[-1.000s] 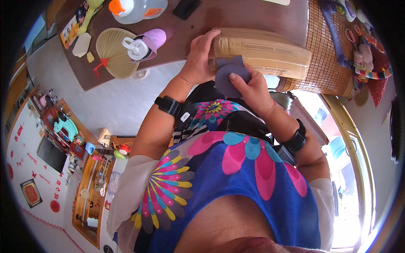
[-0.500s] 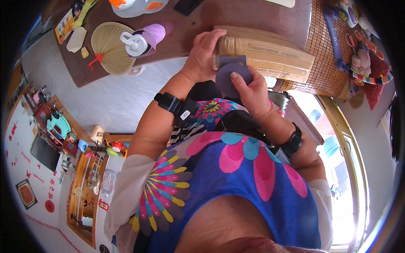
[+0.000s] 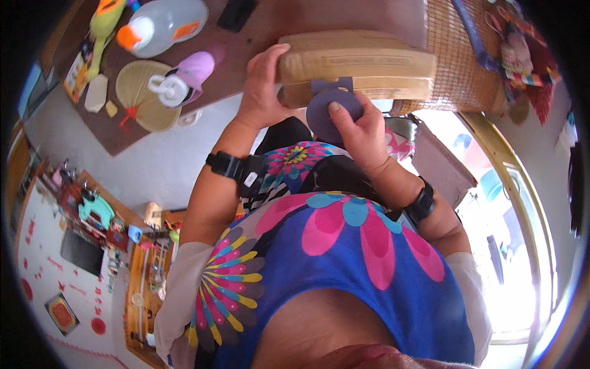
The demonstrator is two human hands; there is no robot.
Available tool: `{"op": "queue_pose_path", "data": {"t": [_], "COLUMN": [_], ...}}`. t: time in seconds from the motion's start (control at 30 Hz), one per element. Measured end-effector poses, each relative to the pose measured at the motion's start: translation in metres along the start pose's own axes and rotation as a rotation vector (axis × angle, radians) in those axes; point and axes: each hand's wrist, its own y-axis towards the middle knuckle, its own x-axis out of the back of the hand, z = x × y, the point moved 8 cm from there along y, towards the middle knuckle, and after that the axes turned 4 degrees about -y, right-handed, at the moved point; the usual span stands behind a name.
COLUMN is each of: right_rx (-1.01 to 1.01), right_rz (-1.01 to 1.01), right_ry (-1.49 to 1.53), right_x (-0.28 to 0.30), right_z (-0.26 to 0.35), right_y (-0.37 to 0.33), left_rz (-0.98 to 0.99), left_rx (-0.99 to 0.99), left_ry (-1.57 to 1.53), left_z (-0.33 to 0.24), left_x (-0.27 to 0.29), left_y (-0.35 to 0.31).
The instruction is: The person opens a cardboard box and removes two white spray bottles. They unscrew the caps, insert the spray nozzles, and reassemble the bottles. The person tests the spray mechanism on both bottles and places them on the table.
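Note:
A long tan cardboard box (image 3: 375,52) lies at the near edge of the brown table, a seam running along its near side. Wrapped around its left end is my left hand (image 3: 265,86), fingertips on the top corner and thumb low. My right hand (image 3: 362,126) pinches a flat, dark purple-grey disc (image 3: 322,117), thumb on its face and fingers behind. A short strip (image 3: 332,84) of the same colour sits above the disc, against the box's near side. Whether it is stuck there I cannot tell.
Left on the table (image 3: 246,46) are a palm-leaf fan (image 3: 138,86), a lilac bottle with a white lid (image 3: 169,91), a clear jug with an orange cap (image 3: 169,27) and a dark phone-like object (image 3: 236,13). At right, a woven mat (image 3: 442,55) holds a blue-grey bar and colourful trinkets.
The whole view has shifted, so table things appear further left. My left hand has moved slightly off the strip, still on the box end. The disc stays in my right hand.

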Motion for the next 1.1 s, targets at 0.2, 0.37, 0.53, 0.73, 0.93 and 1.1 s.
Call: {"op": "queue_pose_path", "data": {"t": [0.2, 0.37, 0.53, 0.73, 0.93, 1.1], "right_rx": [-0.026, -0.027, 0.054, 0.113, 0.158, 0.211], "right_rz": [-0.275, -0.356, -0.554, -0.61, -0.639, -0.644], "right_ry": [0.185, 0.26, 0.208, 0.061, 0.023, -0.047], "right_x": [0.103, 0.136, 0.166, 0.175, 0.178, 0.181], "right_z": [-0.022, -0.045, -0.047, -0.033, -0.029, -0.024], "right_y": [0.0, -0.007, -0.006, 0.0, -0.001, -0.001], "left_rz": [0.08, 0.207, 0.343, 0.353, 0.353, 0.342], "left_rx": [0.045, -0.178, -0.205, -0.274, -0.27, -0.273], "left_ry": [0.097, 0.331, 0.457, 0.616, 0.631, 0.622], "left_z": [-0.028, -0.079, -0.106, -0.106, -0.103, -0.103], "left_x": [0.0, -0.019, -0.073, -0.102, -0.101, -0.101], "left_y": [0.01, 0.038, 0.066, 0.077, 0.074, 0.076]}}
